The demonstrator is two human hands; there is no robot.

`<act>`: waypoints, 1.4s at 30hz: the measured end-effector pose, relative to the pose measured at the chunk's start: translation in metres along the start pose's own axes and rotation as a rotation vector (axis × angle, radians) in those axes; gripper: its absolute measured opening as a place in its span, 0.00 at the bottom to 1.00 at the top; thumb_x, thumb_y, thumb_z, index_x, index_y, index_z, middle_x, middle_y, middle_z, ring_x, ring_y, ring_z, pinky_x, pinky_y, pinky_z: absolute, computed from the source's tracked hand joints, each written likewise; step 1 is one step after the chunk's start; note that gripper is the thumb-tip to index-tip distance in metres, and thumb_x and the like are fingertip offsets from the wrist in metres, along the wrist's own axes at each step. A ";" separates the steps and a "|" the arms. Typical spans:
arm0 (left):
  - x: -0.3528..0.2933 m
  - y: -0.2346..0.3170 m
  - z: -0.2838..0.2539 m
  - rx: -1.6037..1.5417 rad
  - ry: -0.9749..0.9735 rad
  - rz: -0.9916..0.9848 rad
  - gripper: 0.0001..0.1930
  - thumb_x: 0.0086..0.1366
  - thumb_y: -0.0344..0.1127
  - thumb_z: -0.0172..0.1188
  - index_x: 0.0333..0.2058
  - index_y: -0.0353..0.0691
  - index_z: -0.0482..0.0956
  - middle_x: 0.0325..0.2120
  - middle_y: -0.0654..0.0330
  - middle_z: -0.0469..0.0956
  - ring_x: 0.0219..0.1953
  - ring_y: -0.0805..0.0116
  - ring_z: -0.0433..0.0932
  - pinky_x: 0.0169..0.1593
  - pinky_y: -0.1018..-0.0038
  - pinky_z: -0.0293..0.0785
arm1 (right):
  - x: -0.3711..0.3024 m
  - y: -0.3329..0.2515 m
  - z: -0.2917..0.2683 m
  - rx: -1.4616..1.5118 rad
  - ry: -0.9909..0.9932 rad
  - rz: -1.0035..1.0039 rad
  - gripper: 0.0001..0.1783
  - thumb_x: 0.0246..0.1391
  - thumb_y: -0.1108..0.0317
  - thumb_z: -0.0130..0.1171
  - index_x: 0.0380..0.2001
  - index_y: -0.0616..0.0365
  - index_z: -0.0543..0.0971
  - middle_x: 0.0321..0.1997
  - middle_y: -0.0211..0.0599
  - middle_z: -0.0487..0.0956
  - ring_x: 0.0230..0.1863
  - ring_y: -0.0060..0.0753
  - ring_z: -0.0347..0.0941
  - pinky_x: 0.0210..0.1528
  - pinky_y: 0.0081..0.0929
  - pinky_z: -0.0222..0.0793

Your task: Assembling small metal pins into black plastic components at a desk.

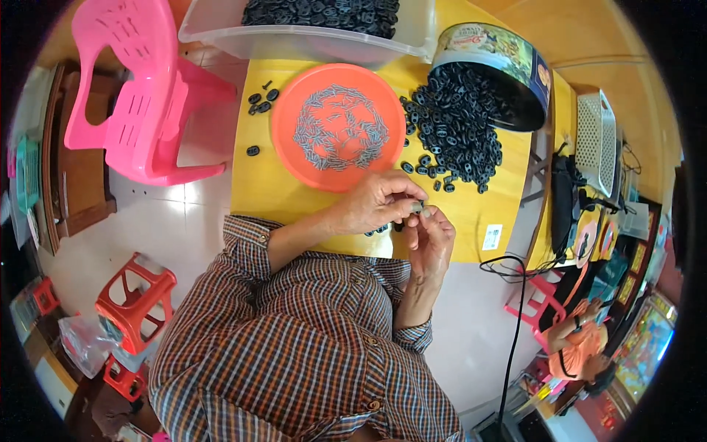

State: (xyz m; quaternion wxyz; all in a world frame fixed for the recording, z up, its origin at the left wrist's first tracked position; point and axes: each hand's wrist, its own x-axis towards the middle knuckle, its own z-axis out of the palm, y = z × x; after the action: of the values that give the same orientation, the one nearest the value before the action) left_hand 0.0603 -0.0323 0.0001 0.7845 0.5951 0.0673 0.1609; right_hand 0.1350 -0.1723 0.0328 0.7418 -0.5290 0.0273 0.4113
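Observation:
My left hand (377, 202) and my right hand (433, 239) meet above the table's near edge, fingertips pinched together around a small dark piece (417, 207). Fingers cover most of it, so its exact shape cannot be made out. Just beyond my left hand lies a round orange tray (283, 158) with many thin grey metal pins or screws (313, 151) scattered in a rough ring. To the right, a heap of small black oval pieces with two holes (460, 125) spills from a tipped round tin (532, 70). A few dark pieces (379, 229) lie under my hands.
A clear plastic bin (309, 42) of black pieces stands at the far edge of the yellow table (254, 191). Several loose black pieces (253, 151) lie left of the tray. A pink chair (140, 110) stands left; a black cable (515, 324) hangs right. Another person (578, 342) is beyond.

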 end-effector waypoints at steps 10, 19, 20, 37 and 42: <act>-0.003 0.013 0.003 -0.079 0.053 -0.146 0.09 0.64 0.25 0.50 0.42 0.34 0.74 0.28 0.63 0.77 0.26 0.79 0.77 0.31 0.82 0.76 | -0.002 -0.008 0.003 -0.183 0.044 -0.040 0.08 0.56 0.68 0.56 0.28 0.62 0.75 0.24 0.35 0.76 0.15 0.17 0.63 0.18 0.12 0.57; -0.002 0.007 0.005 -0.050 0.059 -0.176 0.08 0.64 0.24 0.50 0.41 0.33 0.74 0.26 0.62 0.76 0.25 0.78 0.78 0.31 0.81 0.77 | -0.001 -0.014 0.013 -0.312 0.105 -0.069 0.06 0.56 0.71 0.56 0.27 0.62 0.75 0.22 0.31 0.75 0.16 0.16 0.63 0.19 0.11 0.58; -0.003 0.005 0.005 -0.015 0.059 -0.129 0.08 0.63 0.23 0.50 0.41 0.33 0.74 0.27 0.62 0.76 0.26 0.78 0.78 0.31 0.81 0.76 | 0.000 -0.014 0.012 -0.297 0.114 -0.063 0.06 0.56 0.70 0.56 0.27 0.61 0.75 0.21 0.30 0.74 0.16 0.15 0.63 0.19 0.11 0.58; -0.003 0.004 0.009 0.236 -0.014 -0.089 0.10 0.57 0.22 0.55 0.39 0.35 0.77 0.25 0.62 0.72 0.22 0.78 0.73 0.26 0.80 0.69 | 0.035 0.002 -0.011 -1.397 0.433 -0.731 0.05 0.50 0.72 0.60 0.30 0.62 0.77 0.24 0.43 0.73 0.21 0.39 0.71 0.24 0.31 0.68; -0.003 0.003 0.010 0.197 0.004 -0.110 0.11 0.55 0.22 0.55 0.38 0.34 0.77 0.24 0.61 0.74 0.21 0.77 0.71 0.25 0.78 0.68 | 0.034 0.003 -0.015 -1.296 0.410 -0.729 0.04 0.51 0.73 0.58 0.28 0.63 0.76 0.24 0.44 0.74 0.21 0.40 0.70 0.22 0.31 0.66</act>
State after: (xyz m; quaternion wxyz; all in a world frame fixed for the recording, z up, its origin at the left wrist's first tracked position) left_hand 0.0598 -0.0414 0.0056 0.7296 0.6645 0.1171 0.1115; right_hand 0.1614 -0.1643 0.0077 0.3526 -0.8990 -0.2579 -0.0314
